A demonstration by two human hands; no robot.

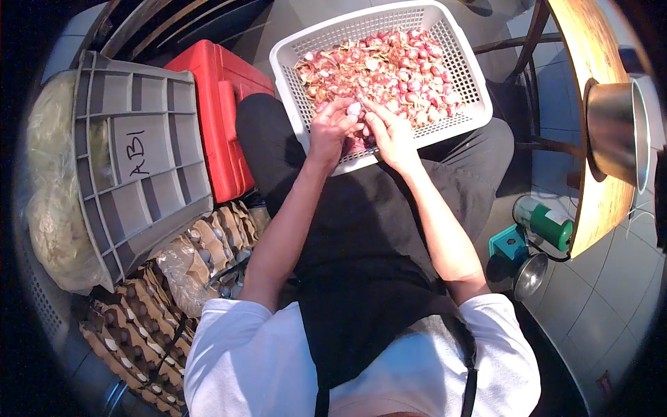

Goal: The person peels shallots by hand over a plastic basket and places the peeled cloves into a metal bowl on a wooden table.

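Note:
A white perforated plastic basket (476, 104) rests across my lap, tilted a little. Many red-purple shallots (417, 76) lie in it, with dry brown skins and stalks among those on the left side. Over the basket's near edge, my left hand (332, 132) pinches a pale, peeled-looking shallot (354, 109) between thumb and fingers. My right hand (390, 135) is close beside it, its fingers closed and their tips by the shallot. Whatever sits in the right fingertips is too small to make out. Darker red pieces (356, 144) show below the hands.
At my left stand a red plastic case (226, 118) and a grey crate (149, 163) marked with letters. Egg trays (139, 330) are stacked below them. On the right, a metal pot (615, 135) sits on a wooden table (604, 222), near a green cylinder (545, 221).

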